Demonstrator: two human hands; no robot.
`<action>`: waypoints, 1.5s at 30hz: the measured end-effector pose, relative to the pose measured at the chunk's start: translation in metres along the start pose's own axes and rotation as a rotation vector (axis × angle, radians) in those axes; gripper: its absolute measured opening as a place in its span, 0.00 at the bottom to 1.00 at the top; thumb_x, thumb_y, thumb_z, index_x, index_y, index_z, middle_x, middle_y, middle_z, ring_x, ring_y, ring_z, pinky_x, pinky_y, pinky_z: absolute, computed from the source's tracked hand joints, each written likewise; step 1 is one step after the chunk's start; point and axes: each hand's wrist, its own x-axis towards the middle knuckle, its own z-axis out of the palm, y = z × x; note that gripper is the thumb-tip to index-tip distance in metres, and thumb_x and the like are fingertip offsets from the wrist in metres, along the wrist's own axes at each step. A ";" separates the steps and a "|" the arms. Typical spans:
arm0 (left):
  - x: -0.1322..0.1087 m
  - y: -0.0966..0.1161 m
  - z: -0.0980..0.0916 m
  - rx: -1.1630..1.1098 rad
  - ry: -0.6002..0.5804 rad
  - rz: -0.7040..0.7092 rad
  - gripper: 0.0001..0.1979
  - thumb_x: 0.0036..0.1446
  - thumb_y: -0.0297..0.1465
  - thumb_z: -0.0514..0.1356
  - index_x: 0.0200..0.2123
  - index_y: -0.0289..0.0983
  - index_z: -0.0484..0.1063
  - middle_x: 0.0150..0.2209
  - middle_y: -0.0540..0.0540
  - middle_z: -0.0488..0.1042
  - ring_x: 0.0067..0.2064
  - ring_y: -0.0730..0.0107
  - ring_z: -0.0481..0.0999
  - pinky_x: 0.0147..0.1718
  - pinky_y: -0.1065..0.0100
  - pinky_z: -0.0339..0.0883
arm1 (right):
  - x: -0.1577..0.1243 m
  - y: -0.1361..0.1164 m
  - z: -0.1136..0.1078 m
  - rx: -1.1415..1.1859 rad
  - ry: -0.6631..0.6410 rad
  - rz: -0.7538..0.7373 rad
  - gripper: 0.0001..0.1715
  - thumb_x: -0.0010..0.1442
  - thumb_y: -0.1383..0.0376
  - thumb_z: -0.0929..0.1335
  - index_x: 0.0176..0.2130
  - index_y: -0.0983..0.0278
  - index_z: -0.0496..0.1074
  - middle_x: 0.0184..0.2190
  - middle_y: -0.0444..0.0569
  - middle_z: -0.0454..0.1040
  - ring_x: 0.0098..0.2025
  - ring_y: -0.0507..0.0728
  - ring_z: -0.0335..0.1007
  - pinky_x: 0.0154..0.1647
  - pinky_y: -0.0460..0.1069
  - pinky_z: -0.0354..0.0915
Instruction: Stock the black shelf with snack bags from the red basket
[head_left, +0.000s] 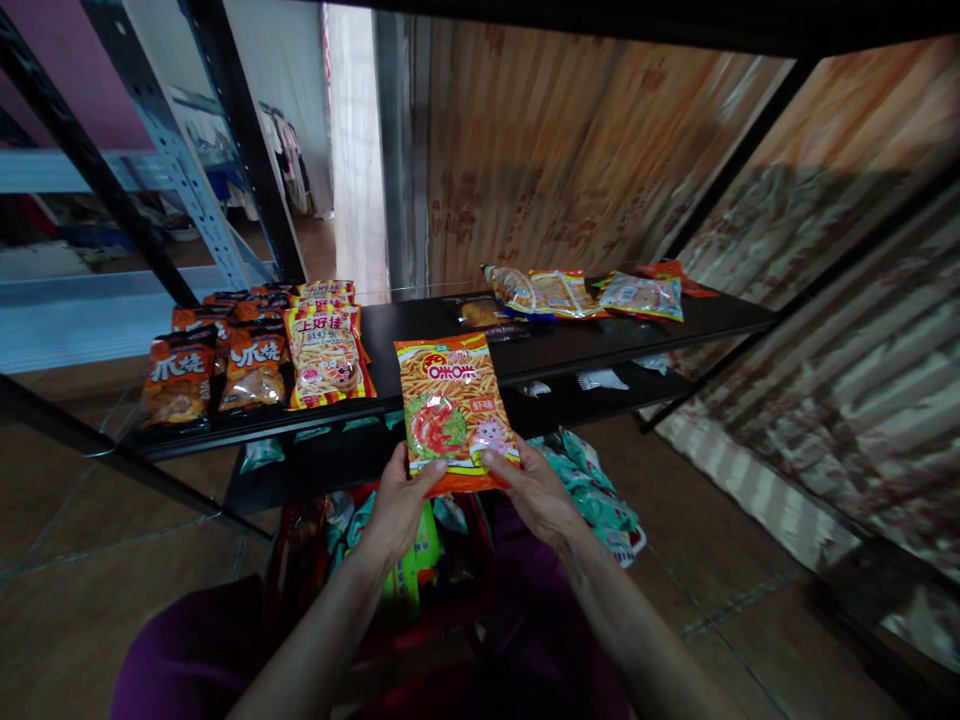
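Observation:
An orange bag of shrimp-flavoured snack sticks (454, 405) is held upright between both hands, in front of the shelf's near edge. My left hand (401, 500) grips its lower left corner, thumb over the front. On the lower right corner, my right hand (529, 490) pinches the bag the same way. Just left of it, yellow-and-red prawn snack bags (326, 360) stand in a row on the black shelf (405, 325). Beside those are rows of black-and-orange snack bags (253, 370).
Several snack bags lie flat at the shelf's right, including a yellow one (562, 295) and a pale one (643, 297). Small packets lie on the lower shelf (300, 470). Beneath my arms, a red basket (390, 635) holds packages. Green packets (592, 490) are at its right. Black posts (247, 140) frame the rack.

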 end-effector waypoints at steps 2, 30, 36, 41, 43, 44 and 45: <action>0.002 0.001 0.001 0.001 0.031 -0.006 0.27 0.40 0.32 0.71 0.45 0.35 0.67 0.43 0.42 0.77 0.44 0.60 0.77 0.52 0.55 0.64 | 0.000 -0.001 0.002 0.000 0.005 0.020 0.28 0.41 0.59 0.78 0.43 0.61 0.73 0.40 0.48 0.79 0.40 0.60 0.76 0.44 0.53 0.70; 0.025 0.004 0.009 -0.008 -0.064 0.032 0.22 0.48 0.36 0.67 0.47 0.35 0.72 0.42 0.41 0.78 0.46 0.58 0.77 0.49 0.58 0.66 | 0.016 -0.011 -0.006 0.032 0.030 0.120 0.17 0.46 0.61 0.76 0.36 0.64 0.77 0.36 0.51 0.80 0.41 0.62 0.77 0.39 0.53 0.74; 0.051 0.018 0.020 0.017 -0.012 0.114 0.24 0.46 0.37 0.68 0.47 0.37 0.71 0.42 0.43 0.78 0.43 0.61 0.77 0.49 0.58 0.66 | 0.046 -0.023 0.001 0.027 0.031 0.072 0.19 0.45 0.60 0.77 0.38 0.63 0.76 0.37 0.51 0.80 0.41 0.62 0.77 0.39 0.53 0.74; 0.092 0.037 0.025 0.211 0.157 0.269 0.23 0.48 0.36 0.65 0.48 0.35 0.70 0.44 0.41 0.77 0.45 0.59 0.76 0.50 0.58 0.65 | 0.095 -0.037 0.012 0.019 0.040 0.023 0.22 0.42 0.62 0.78 0.39 0.62 0.74 0.35 0.49 0.80 0.40 0.61 0.77 0.38 0.53 0.74; 0.109 0.043 0.025 0.387 0.244 0.375 0.24 0.50 0.33 0.63 0.52 0.37 0.67 0.49 0.41 0.75 0.50 0.58 0.73 0.53 0.58 0.62 | 0.121 -0.041 0.016 0.010 0.047 0.023 0.21 0.43 0.63 0.77 0.39 0.63 0.74 0.34 0.48 0.80 0.37 0.59 0.77 0.37 0.52 0.74; 0.118 0.046 0.027 0.494 0.294 0.422 0.25 0.51 0.31 0.61 0.54 0.37 0.65 0.52 0.40 0.73 0.54 0.57 0.70 0.55 0.58 0.60 | 0.134 -0.042 0.019 0.008 0.051 0.032 0.20 0.44 0.64 0.77 0.39 0.62 0.73 0.33 0.47 0.80 0.36 0.58 0.77 0.37 0.52 0.74; 0.125 0.048 0.028 0.610 0.347 0.459 0.28 0.52 0.30 0.60 0.57 0.36 0.63 0.55 0.39 0.70 0.58 0.56 0.66 0.58 0.58 0.56 | 0.149 -0.044 0.021 0.009 0.054 0.049 0.19 0.45 0.65 0.76 0.39 0.62 0.73 0.33 0.46 0.80 0.35 0.57 0.77 0.36 0.50 0.74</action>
